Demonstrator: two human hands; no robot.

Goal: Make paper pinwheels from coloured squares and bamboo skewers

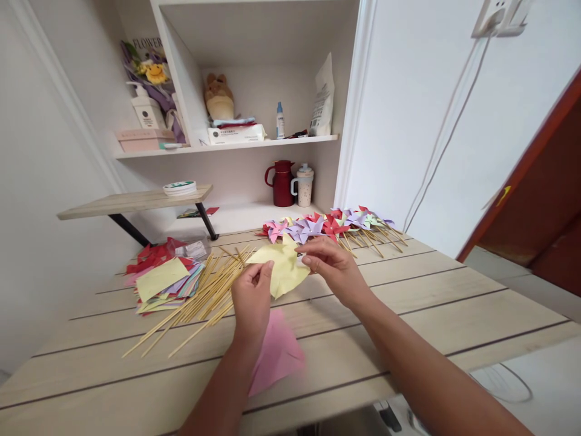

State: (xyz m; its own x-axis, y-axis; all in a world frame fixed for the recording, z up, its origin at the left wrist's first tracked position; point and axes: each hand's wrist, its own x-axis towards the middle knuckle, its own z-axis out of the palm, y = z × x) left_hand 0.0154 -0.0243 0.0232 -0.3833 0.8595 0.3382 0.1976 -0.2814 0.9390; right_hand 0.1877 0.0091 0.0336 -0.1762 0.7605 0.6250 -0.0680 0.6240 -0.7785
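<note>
Both hands hold a yellow paper pinwheel (pixel 285 270) above the table. My left hand (pixel 253 297) pinches its lower left side between thumb and fingers. At its upper right edge, my right hand (pixel 333 266) has thumb and forefinger closed, with a small whitish bit showing between them that I cannot make out clearly. Below the hands a pink paper sheet (pixel 278 354) lies on the table, partly covered by my left forearm. Thin wooden sticks (pixel 213 290) are spread in a loose heap just left of my left hand.
Coloured paper squares (pixel 163 281) are stacked at the left, by a small clear box (pixel 193 249). Finished pinwheels on sticks (pixel 333 225) lie at the back right. A small raised shelf (pixel 136 203) stands at the back left. A red jug (pixel 284 184) and a cup (pixel 305 186) stand behind.
</note>
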